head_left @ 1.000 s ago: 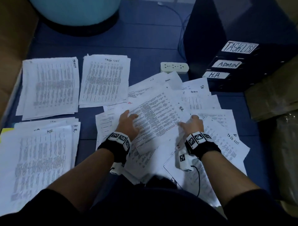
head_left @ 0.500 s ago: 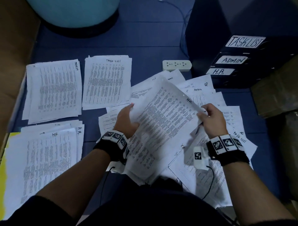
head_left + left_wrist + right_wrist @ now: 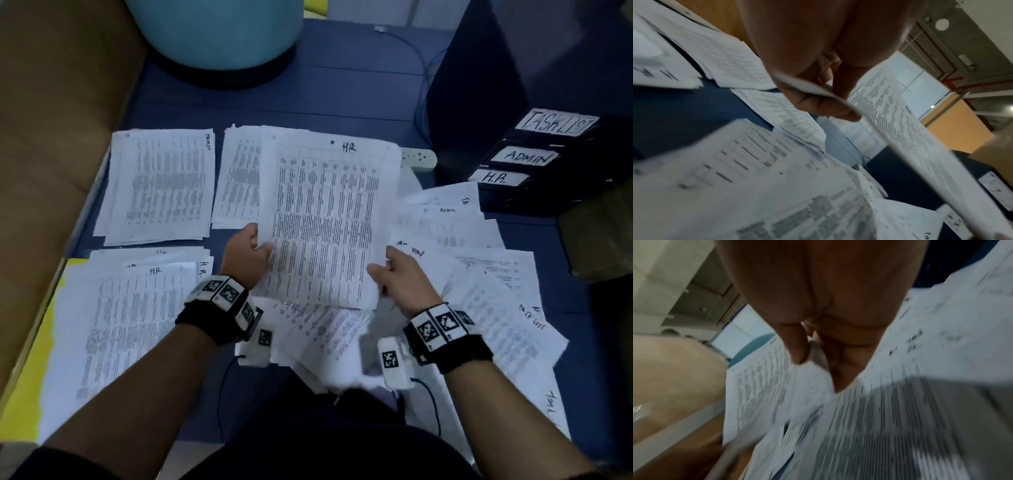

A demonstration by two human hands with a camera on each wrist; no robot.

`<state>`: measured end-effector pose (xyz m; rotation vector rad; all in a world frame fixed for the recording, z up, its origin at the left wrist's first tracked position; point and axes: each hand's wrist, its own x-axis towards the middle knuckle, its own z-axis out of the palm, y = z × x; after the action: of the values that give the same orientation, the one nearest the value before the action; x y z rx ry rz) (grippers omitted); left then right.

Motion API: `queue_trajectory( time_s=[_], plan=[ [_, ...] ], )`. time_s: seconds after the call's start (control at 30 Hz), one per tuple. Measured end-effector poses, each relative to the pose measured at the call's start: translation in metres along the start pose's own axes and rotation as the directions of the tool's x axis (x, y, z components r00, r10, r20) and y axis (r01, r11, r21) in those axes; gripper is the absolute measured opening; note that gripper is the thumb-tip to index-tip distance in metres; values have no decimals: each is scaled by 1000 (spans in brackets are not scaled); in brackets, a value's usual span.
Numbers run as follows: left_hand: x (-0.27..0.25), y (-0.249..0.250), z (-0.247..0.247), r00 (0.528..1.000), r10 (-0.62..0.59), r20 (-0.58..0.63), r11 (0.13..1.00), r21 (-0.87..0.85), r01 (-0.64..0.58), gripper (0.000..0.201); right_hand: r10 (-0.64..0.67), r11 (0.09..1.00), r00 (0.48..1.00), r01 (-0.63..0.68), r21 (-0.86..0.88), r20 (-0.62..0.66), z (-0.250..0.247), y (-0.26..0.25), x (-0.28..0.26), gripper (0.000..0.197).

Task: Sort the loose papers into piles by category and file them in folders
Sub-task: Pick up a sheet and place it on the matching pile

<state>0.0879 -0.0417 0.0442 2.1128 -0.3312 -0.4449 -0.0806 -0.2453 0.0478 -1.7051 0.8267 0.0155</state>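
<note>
Piles of sorted paper sit at your far left: the ADMIN pile (image 3: 159, 186) at the back and the HR pile (image 3: 133, 329) nearer you, lying partly on a yellow folder (image 3: 51, 346). Just right of the ADMIN pile, a third pile (image 3: 236, 178) is half hidden behind the sheet you hold up. Your left hand (image 3: 245, 255) pinches the lower left edge of that HR sheet (image 3: 325, 219), thumb on the printed face and fingers curled behind, as the left wrist view confirms. The sheet hangs above the loose papers (image 3: 479, 274), its "HR" mark at the top. Your right hand (image 3: 399, 281) grips the lower right corner, thumb on top and fingers folded under. Farther right stands the black file rack (image 3: 548, 164), labelled TASKLIST, ADMIN and H.R., with a white power strip (image 3: 419, 158) beside it.
</note>
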Motion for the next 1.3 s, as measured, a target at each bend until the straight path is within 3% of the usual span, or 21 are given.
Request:
queue_trajectory(
  time_s=[0.07, 0.17, 0.3, 0.43, 0.6, 0.7, 0.8, 0.87, 0.93, 1.0, 1.07, 1.17, 1.3],
  plan=[
    [-5, -11, -18, 999, -48, 19, 997, -54, 48, 8, -1, 997, 1000, 3, -79, 25, 26, 0, 1, 35],
    [-17, -42, -48, 993, -117, -30, 992, 34, 118, 11, -12, 992, 991, 29, -124, 135, 60, -12, 2, 23],
    [-37, -97, -99, 945, -272, -180, 946, 127, 297, 13, 65, 997, 959, -77, 32, 275, 93, -27, -2, 13],
    [-61, -143, -149, 867, -396, -304, 834, 275, 477, 25, 97, 991, 968, -116, 71, 232, 106, -24, -1, 9],
    [-82, -192, -190, 773, -531, -347, 659, 404, 634, 29, 115, 993, 973, -117, -1, 201, 113, -19, -3, 11],
    [-91, -201, -189, 731, -571, -373, 609, 405, 682, 50, 119, 992, 977, -124, 16, 178, 114, -16, -8, 13],
    [-87, -186, -176, 695, -519, -498, 594, 374, 712, 65, 124, 991, 983, -129, 24, 137, 105, -14, -17, 18],
    [-74, -164, -165, 714, -486, -503, 649, 340, 681, 69, 133, 988, 986, -140, 61, 100, 94, -9, -22, 19],
    [-60, -139, -147, 813, -424, -400, 741, 363, 565, 64, 139, 987, 989, -142, 75, 51, 80, -2, -27, 16],
    [-48, -111, -121, 925, -258, -278, 856, 378, 353, 53, 148, 987, 989, -147, 69, -2, 63, 6, -32, 15],
    [-36, -83, -88, 984, -85, -156, 937, 324, 133, 45, 161, 985, 986, -157, 64, -53, 44, 14, -36, 14],
    [-24, -44, -35, 998, -5, 59, 959, 283, -12, 45, 184, 983, 974, -185, 2, -133, 15, 33, -41, 13],
    [-17, -31, 26, 966, -91, 242, 932, 363, -3, 58, 211, 964, 945, -243, -108, -250, -6, 59, -39, 12]
  ],
)
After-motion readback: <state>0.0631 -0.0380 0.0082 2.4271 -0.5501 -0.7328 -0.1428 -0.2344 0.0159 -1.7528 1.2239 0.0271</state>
